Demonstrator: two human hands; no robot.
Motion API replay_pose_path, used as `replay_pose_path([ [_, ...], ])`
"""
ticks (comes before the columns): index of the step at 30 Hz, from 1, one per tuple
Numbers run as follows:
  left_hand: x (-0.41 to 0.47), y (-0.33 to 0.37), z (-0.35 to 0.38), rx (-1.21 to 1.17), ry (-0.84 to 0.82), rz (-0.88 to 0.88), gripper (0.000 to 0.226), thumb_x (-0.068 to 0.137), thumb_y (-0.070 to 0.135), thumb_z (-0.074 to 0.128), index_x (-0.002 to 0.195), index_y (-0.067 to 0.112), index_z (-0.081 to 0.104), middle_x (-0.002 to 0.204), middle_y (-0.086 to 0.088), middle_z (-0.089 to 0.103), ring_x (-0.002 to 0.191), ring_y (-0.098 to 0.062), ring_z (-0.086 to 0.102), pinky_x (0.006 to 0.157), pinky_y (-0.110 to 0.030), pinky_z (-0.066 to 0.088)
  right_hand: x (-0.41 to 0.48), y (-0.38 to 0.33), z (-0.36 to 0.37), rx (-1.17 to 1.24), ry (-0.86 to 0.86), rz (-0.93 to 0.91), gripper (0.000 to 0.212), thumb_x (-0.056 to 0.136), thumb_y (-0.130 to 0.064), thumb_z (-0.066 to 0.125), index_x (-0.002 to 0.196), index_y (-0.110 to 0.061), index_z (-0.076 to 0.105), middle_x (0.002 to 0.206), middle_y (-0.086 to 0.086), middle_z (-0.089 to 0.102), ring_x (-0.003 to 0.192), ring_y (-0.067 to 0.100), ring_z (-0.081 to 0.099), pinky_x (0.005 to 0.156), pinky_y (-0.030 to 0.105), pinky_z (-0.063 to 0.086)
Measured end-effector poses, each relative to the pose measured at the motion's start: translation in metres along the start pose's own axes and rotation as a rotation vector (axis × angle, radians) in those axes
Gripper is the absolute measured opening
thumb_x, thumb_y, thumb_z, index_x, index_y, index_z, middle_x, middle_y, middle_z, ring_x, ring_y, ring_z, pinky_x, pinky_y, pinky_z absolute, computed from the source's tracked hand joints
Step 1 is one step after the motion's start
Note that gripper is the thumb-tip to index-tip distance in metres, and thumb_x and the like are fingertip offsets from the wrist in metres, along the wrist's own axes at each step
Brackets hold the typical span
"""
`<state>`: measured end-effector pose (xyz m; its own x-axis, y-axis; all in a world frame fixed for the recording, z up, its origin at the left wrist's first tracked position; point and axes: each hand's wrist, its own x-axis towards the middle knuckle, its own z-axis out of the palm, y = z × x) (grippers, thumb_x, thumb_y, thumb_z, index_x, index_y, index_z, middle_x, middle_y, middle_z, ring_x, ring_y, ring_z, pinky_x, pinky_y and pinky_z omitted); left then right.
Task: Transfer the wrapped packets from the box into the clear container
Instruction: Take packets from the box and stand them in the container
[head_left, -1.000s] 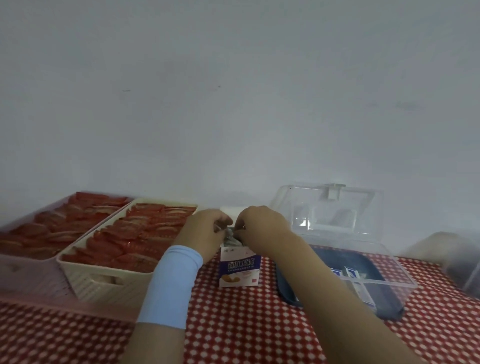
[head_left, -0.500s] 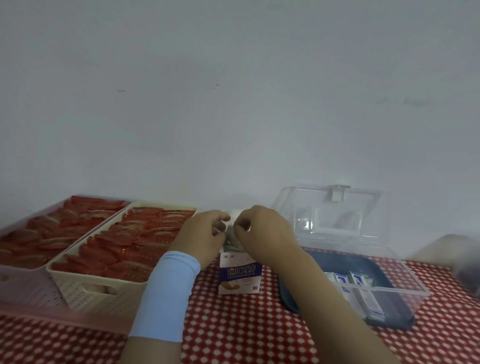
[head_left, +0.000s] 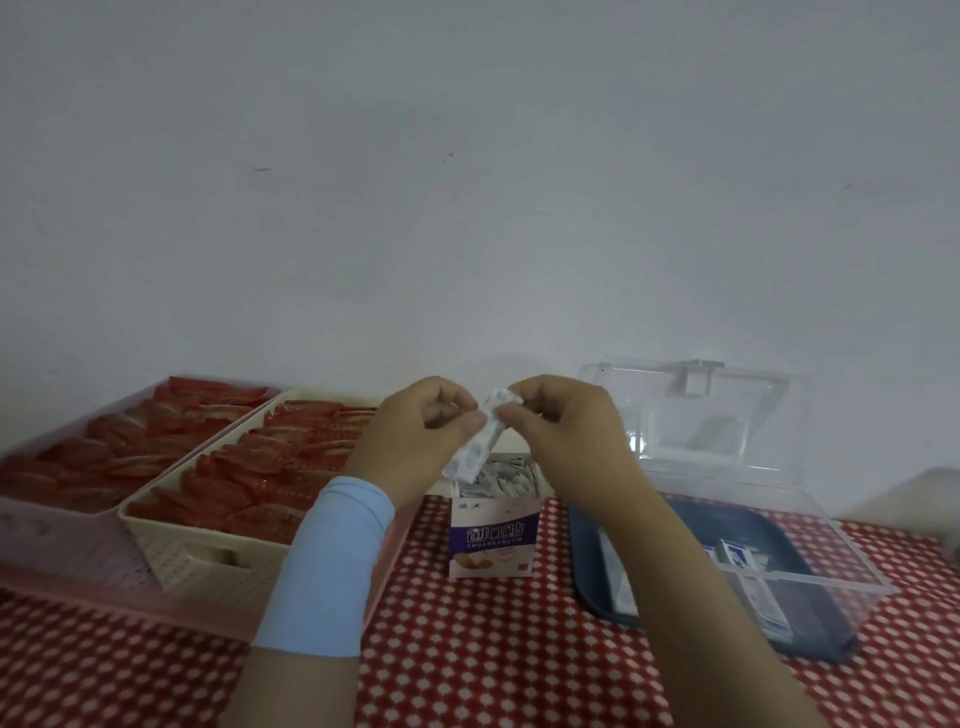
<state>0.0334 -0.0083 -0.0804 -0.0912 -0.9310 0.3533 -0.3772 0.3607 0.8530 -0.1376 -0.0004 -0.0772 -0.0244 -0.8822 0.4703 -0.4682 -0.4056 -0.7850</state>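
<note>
The left hand (head_left: 415, 441) and right hand (head_left: 566, 436) both pinch one wrapped packet (head_left: 477, 448) between thumb and fingertips, holding it tilted in the air just above the open box (head_left: 493, 535). A second ago both hands were down at the box's mouth. Now the packet is clear of it, so I judge the extraction done and the carry to the right due next. The packet is a slim, crinkled, pale wrapper with bluish print, likely light and slippery. More sachets (head_left: 498, 475) stand packed on edge in the small cardboard box. Right of it sits the clear container (head_left: 836, 551), rigid transparent plastic with its lid (head_left: 691, 415) raised and a few blue-and-white packets (head_left: 740, 557) already inside. It seems to rest on a dark blue tray (head_left: 592, 571), though glare makes that hard to confirm. The bench wears a red-and-white checked cloth (head_left: 493, 654).
</note>
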Motion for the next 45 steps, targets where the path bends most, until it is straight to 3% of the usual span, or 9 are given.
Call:
replay_pose_path([
  [4, -0.005, 0.013, -0.009, -0.278, -0.186, -0.152, 0.021, 0.096, 0.029, 0.06, 0.096, 0.013, 0.074, 0.089, -0.003, 0.074, 0.082, -0.021, 0.066, 0.073, -0.03, 0.052, -0.003, -0.015, -0.017, 0.185, -0.021, -0.067, 0.007, 0.092, -0.013, 0.07, 0.09, -0.015, 0.077, 0.066, -0.016, 0.069, 0.054, -0.005, 0.056, 0.056, 0.01, 0.044],
  [8, -0.014, 0.011, -0.007, -0.771, -0.465, -0.297, 0.031, 0.093, 0.022, 0.061, 0.114, -0.001, 0.064, 0.107, -0.019, 0.073, 0.093, -0.03, 0.072, 0.079, -0.038, 0.061, -0.007, -0.02, -0.013, 0.232, -0.126, -0.053, 0.008, 0.092, -0.009, 0.069, 0.091, -0.012, 0.076, 0.076, -0.006, 0.075, 0.065, 0.002, 0.069, 0.062, 0.015, 0.052],
  [14, -0.011, -0.002, -0.008, -0.856, -0.283, -0.327, 0.035, 0.077, 0.019, 0.07, 0.105, -0.001, 0.062, 0.09, -0.009, 0.073, 0.068, -0.02, 0.069, 0.064, -0.032, 0.061, -0.003, -0.008, 0.001, 0.125, -0.054, 0.027, 0.02, 0.097, -0.027, 0.063, 0.117, -0.028, 0.065, 0.085, -0.008, 0.076, 0.064, 0.003, 0.064, 0.069, 0.022, 0.056],
  [19, -0.003, -0.011, -0.013, -0.695, -0.041, -0.311, 0.026, 0.09, 0.014, 0.067, 0.106, -0.006, 0.062, 0.104, -0.017, 0.072, 0.078, -0.022, 0.073, 0.07, -0.033, 0.061, -0.004, 0.0, 0.004, -0.667, -0.326, 0.115, 0.02, 0.089, -0.049, 0.068, 0.086, -0.03, 0.074, 0.081, -0.011, 0.071, 0.075, 0.006, 0.066, 0.074, 0.031, 0.06],
  [25, -0.001, -0.011, -0.005, -0.516, -0.008, -0.322, 0.03, 0.089, 0.014, 0.072, 0.105, -0.01, 0.065, 0.103, -0.019, 0.073, 0.085, -0.026, 0.075, 0.084, -0.044, 0.061, -0.003, 0.0, 0.016, -0.869, -0.342, 0.081, 0.026, 0.091, -0.047, 0.065, 0.092, -0.023, 0.074, 0.083, -0.005, 0.07, 0.076, 0.014, 0.067, 0.07, 0.031, 0.058],
  [31, -0.001, -0.007, -0.002, -0.423, 0.062, -0.289, 0.024, 0.086, 0.013, 0.075, 0.098, -0.006, 0.066, 0.092, -0.019, 0.075, 0.081, -0.025, 0.076, 0.085, -0.047, 0.06, -0.003, -0.01, 0.002, -0.69, -0.28, 0.006, 0.019, 0.099, -0.037, 0.057, 0.1, -0.024, 0.07, 0.097, -0.007, 0.069, 0.088, 0.013, 0.066, 0.08, 0.033, 0.057],
  [37, 0.0, -0.008, -0.003, -0.432, 0.126, -0.242, 0.014, 0.087, 0.012, 0.074, 0.09, 0.002, 0.066, 0.093, -0.018, 0.075, 0.081, -0.024, 0.076, 0.084, -0.044, 0.061, -0.004, 0.002, 0.009, -0.29, -0.206, 0.023, 0.018, 0.097, -0.022, 0.063, 0.115, -0.026, 0.066, 0.091, -0.008, 0.071, 0.054, 0.01, 0.068, 0.061, 0.026, 0.061],
  [40, -0.001, -0.008, -0.004, -0.441, 0.111, -0.221, 0.015, 0.087, 0.012, 0.075, 0.089, 0.002, 0.065, 0.097, -0.019, 0.075, 0.083, -0.023, 0.076, 0.079, -0.037, 0.062, 0.0, 0.001, 0.002, -0.261, -0.129, -0.03, 0.028, 0.099, -0.021, 0.06, 0.126, -0.028, 0.065, 0.091, -0.017, 0.068, 0.071, -0.001, 0.065, 0.07, 0.015, 0.055],
  [45, -0.006, 0.002, -0.005, -0.711, -0.118, -0.222, 0.023, 0.084, 0.016, 0.067, 0.1, 0.001, 0.06, 0.104, -0.015, 0.075, 0.081, -0.021, 0.074, 0.071, -0.033, 0.061, 0.002, -0.015, -0.021, 0.03, 0.033, -0.172, 0.026, 0.098, -0.014, 0.059, 0.105, -0.035, 0.073, 0.089, -0.021, 0.07, 0.085, 0.001, 0.063, 0.075, 0.014, 0.05],
])
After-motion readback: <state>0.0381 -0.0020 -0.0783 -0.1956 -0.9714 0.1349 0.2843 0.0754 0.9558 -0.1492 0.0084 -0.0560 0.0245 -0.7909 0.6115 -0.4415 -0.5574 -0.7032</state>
